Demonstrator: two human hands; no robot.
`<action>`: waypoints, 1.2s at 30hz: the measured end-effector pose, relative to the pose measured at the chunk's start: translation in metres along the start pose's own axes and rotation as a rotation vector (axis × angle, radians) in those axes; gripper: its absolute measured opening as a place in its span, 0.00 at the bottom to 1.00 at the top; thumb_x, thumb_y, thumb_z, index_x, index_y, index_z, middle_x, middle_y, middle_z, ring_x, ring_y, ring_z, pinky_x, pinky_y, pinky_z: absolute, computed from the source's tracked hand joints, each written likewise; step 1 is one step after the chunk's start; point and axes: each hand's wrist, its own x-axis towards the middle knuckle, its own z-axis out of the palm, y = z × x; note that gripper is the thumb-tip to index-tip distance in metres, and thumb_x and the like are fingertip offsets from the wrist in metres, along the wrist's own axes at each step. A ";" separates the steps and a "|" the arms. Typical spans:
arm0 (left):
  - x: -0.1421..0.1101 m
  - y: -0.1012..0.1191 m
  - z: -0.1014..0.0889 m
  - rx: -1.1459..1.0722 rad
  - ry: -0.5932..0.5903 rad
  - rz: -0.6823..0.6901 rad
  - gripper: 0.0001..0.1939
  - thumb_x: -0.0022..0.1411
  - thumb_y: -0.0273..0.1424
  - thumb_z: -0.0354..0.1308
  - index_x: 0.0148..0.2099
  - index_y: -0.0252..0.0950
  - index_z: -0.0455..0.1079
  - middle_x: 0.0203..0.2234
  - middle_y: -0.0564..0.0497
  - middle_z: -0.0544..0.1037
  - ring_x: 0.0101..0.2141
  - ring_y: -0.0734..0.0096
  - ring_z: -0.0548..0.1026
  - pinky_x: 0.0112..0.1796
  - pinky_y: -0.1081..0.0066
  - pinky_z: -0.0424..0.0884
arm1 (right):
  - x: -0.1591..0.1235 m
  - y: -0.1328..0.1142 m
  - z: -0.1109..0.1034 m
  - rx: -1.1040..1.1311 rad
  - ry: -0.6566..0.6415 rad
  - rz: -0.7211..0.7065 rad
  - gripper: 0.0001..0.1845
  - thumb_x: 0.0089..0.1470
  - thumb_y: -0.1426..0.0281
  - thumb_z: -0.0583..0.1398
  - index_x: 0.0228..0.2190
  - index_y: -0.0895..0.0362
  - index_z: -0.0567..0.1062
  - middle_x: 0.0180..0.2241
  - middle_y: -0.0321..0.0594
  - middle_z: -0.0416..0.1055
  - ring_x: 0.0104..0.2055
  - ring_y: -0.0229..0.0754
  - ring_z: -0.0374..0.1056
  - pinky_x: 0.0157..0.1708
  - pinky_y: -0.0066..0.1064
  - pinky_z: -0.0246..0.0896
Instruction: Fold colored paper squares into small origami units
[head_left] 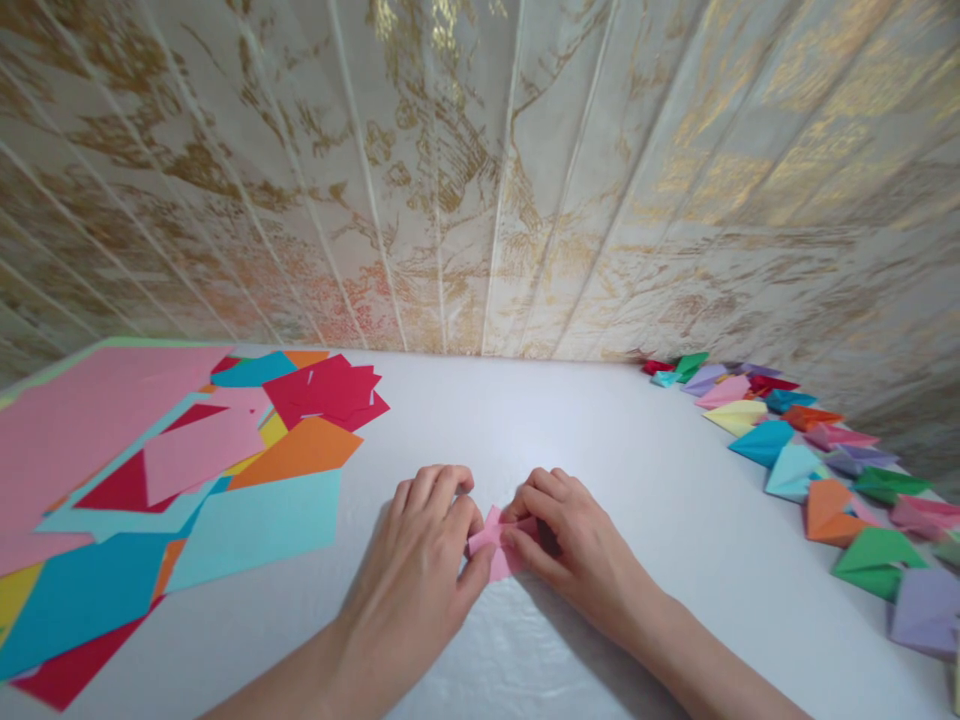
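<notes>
- Your left hand (431,545) and right hand (566,535) pinch a small, seemingly part-folded pink paper (499,568) mid-bench (517,415).
- Multicoloured folded paper shapes (877,560) along the right edge look done; flat coloured paper sheets (255,525) toward the left edge lie unfolded.

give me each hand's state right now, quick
Left hand: closed, thumb and forefinger at the left side of a small, folded pink paper piece.
Right hand: closed, holding that piece's right side.

Diffuse, moderately bright light; gold glints on the backdrop (465,180). Soft-edged shadows beside the hands (574,530) on the bench (540,420). Wide-angle stretching and blur mark the outer edges.
</notes>
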 end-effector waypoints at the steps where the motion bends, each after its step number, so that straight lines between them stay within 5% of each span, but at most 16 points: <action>1: 0.000 0.000 0.000 -0.009 -0.004 -0.023 0.08 0.60 0.21 0.57 0.34 0.38 0.62 0.45 0.45 0.70 0.49 0.52 0.66 0.45 0.51 0.64 | 0.000 0.000 0.000 -0.006 -0.001 0.009 0.08 0.56 0.79 0.62 0.31 0.56 0.71 0.32 0.37 0.68 0.35 0.43 0.62 0.37 0.36 0.56; 10: 0.001 -0.001 0.001 -0.123 -0.041 -0.097 0.11 0.62 0.22 0.56 0.45 0.40 0.63 0.46 0.48 0.67 0.47 0.55 0.64 0.46 0.53 0.63 | 0.000 -0.002 0.002 -0.015 0.030 0.026 0.10 0.54 0.75 0.65 0.35 0.56 0.69 0.35 0.39 0.71 0.37 0.46 0.62 0.39 0.39 0.57; 16: -0.001 -0.009 -0.005 -0.164 -0.115 -0.090 0.18 0.58 0.19 0.53 0.49 0.41 0.66 0.50 0.46 0.66 0.51 0.53 0.63 0.49 0.51 0.63 | 0.000 0.005 -0.008 0.142 -0.009 0.034 0.13 0.55 0.81 0.59 0.41 0.54 0.70 0.36 0.39 0.70 0.39 0.45 0.64 0.41 0.38 0.60; 21: -0.002 -0.013 -0.006 -0.149 -0.149 0.057 0.31 0.59 0.16 0.48 0.61 0.46 0.61 0.58 0.48 0.65 0.58 0.56 0.60 0.55 0.51 0.60 | -0.002 0.014 -0.013 0.307 -0.025 0.046 0.19 0.52 0.82 0.55 0.43 0.53 0.71 0.39 0.40 0.70 0.41 0.44 0.65 0.43 0.36 0.62; 25: 0.000 -0.008 -0.008 -0.162 -0.149 0.129 0.26 0.57 0.15 0.49 0.55 0.42 0.65 0.57 0.48 0.68 0.59 0.57 0.60 0.56 0.54 0.58 | -0.004 0.019 -0.013 0.425 -0.020 0.121 0.25 0.47 0.83 0.54 0.46 0.53 0.71 0.39 0.39 0.70 0.40 0.43 0.65 0.43 0.35 0.61; 30: 0.006 -0.004 -0.012 -0.278 -0.103 -0.038 0.11 0.56 0.18 0.52 0.37 0.39 0.65 0.37 0.51 0.73 0.42 0.60 0.69 0.43 0.61 0.63 | -0.005 0.012 -0.017 0.635 -0.029 0.212 0.13 0.60 0.67 0.57 0.47 0.52 0.71 0.40 0.40 0.70 0.43 0.45 0.65 0.46 0.37 0.61; 36: 0.009 -0.003 -0.018 -0.910 -0.105 -0.282 0.07 0.64 0.34 0.57 0.35 0.40 0.65 0.31 0.55 0.71 0.34 0.68 0.69 0.38 0.69 0.65 | -0.009 -0.018 -0.013 0.730 0.020 0.177 0.31 0.48 0.41 0.64 0.42 0.52 0.71 0.40 0.40 0.68 0.41 0.47 0.66 0.39 0.34 0.64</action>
